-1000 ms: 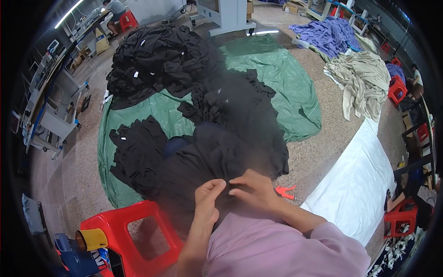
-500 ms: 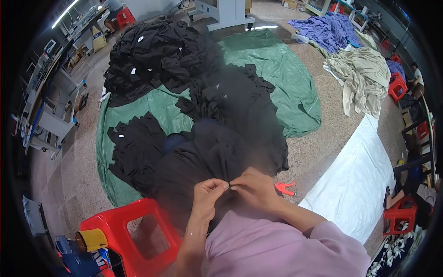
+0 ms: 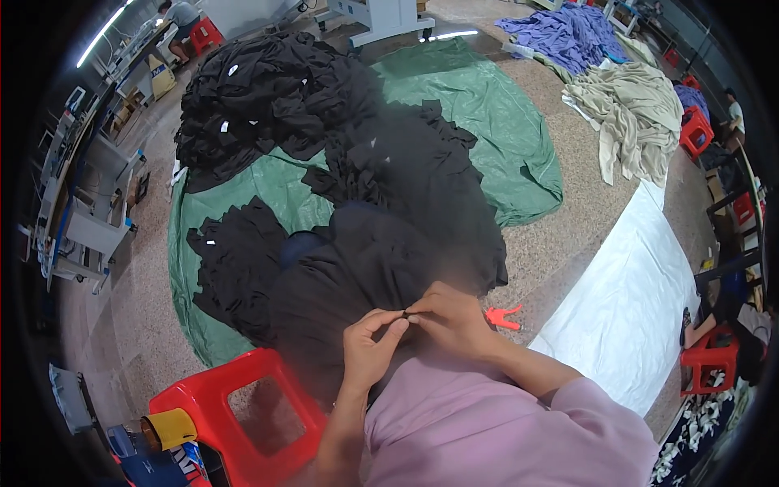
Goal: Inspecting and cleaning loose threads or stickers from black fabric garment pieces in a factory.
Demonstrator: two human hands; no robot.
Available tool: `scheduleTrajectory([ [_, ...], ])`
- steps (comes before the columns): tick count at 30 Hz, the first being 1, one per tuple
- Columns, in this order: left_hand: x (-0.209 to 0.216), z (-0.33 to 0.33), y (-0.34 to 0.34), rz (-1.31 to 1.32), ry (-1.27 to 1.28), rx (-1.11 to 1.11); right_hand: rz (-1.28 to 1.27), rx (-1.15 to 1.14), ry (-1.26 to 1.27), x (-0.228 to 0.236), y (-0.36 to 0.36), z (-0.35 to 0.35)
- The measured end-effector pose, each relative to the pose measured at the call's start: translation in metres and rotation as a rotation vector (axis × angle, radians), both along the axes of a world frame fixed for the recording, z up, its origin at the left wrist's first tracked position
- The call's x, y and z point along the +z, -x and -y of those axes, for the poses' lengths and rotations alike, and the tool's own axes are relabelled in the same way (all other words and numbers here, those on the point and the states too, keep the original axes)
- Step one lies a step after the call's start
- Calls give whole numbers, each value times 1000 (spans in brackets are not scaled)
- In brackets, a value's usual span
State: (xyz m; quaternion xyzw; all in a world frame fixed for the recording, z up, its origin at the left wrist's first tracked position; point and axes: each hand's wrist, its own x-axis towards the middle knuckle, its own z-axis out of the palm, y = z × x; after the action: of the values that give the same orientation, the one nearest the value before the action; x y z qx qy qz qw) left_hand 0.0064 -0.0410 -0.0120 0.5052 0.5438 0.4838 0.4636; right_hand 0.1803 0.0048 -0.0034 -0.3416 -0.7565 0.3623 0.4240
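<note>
Fingertips of the left hand [image 3: 372, 347] and the right hand [image 3: 451, 323] are nearly closed, with one tiny dark item [image 3: 405, 315], too small to be identified, pinched between them above black cloth [image 3: 349, 276] at the near edge of the green tarpaulin [image 3: 523, 162]. At least three white labels [image 3: 233, 70], their print unreadable, are shown on the garment heap [image 3: 280, 101] along its far left edge, and one on the smaller heap [image 3: 243, 280] by its left edge. One red plastic stool [image 3: 213, 381] and one red-handled tool [image 3: 503, 317] are seen nearby.
</note>
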Motion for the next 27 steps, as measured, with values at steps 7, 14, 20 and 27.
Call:
scheduleTrajectory([
  [7, 9, -1, -8, -180, -82, 2, -187, 14, 400, -11, 1, -3],
  [14, 3, -2, -6, -124, -84, -7, -202, -6, 539, -13, 10, -4],
  [20, 3, -5, -16, -421, -220, 15, -151, -248, 348, -16, 19, -1],
  [27, 0, 2, -19, -390, -247, 127, -154, -205, 240, -14, 26, 2],
])
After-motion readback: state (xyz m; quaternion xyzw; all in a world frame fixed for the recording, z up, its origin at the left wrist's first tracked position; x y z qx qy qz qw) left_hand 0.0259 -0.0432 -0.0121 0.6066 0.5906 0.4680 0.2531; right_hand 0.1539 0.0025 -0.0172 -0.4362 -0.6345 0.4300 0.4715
